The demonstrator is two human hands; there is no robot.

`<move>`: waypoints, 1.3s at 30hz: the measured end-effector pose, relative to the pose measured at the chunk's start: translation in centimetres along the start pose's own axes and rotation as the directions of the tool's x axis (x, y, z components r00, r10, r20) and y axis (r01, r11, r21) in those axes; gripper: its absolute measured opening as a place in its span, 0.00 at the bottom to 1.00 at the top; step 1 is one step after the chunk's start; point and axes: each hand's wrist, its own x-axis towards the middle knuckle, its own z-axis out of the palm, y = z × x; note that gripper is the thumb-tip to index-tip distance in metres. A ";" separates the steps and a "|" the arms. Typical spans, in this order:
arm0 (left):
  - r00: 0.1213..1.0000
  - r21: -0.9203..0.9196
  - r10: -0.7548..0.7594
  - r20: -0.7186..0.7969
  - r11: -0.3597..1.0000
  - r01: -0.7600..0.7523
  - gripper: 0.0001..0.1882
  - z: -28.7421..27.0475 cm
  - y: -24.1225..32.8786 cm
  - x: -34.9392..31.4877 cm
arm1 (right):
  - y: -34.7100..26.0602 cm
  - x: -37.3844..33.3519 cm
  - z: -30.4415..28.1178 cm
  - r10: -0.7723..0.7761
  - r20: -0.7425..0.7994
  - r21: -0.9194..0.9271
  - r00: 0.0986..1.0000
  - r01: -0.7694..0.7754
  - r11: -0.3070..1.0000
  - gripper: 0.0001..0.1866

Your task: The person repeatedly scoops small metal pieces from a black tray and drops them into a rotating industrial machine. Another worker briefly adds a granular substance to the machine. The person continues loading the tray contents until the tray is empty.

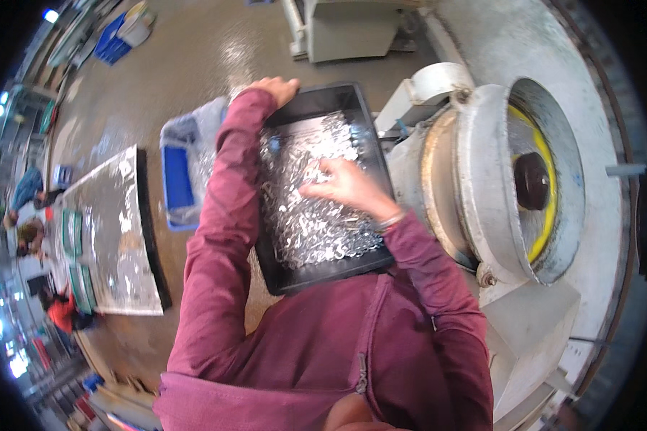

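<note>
Left hand point(274, 89) gripping the far rim of the black tray point(359, 97), fingers curled over the edge. Right hand point(345, 185) down in the tray, fingers spread across the heap of small shiny metal parts point(313, 230). Tray held against the chest, just beside the grey drum machine point(482, 179).

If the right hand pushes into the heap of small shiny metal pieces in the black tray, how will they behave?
The metal pieces lie loose and shallow, so they would probably slide and scatter around the right hand. Heaped in the black tray, they likely make it heavy; the left hand steadies its far edge.
</note>
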 end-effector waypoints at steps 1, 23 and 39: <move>1.000 -0.002 0.013 -0.015 1.000 -0.013 0.27 0.0 0.0 0.2 | 1.2 0.4 0.6 -0.004 0.025 0.126 1.000 0.001 0.992 0.21; 0.972 0.172 0.230 -0.038 0.960 -0.220 0.24 0.7 3.0 3.4 | -8.3 -7.9 -17.4 -0.047 -0.166 0.606 0.985 0.139 0.783 0.15; 0.974 0.388 0.226 -0.006 0.898 -0.206 0.14 3.6 0.7 6.6 | -1.0 -34.6 -29.3 0.444 -0.699 0.535 0.560 -0.001 0.845 0.19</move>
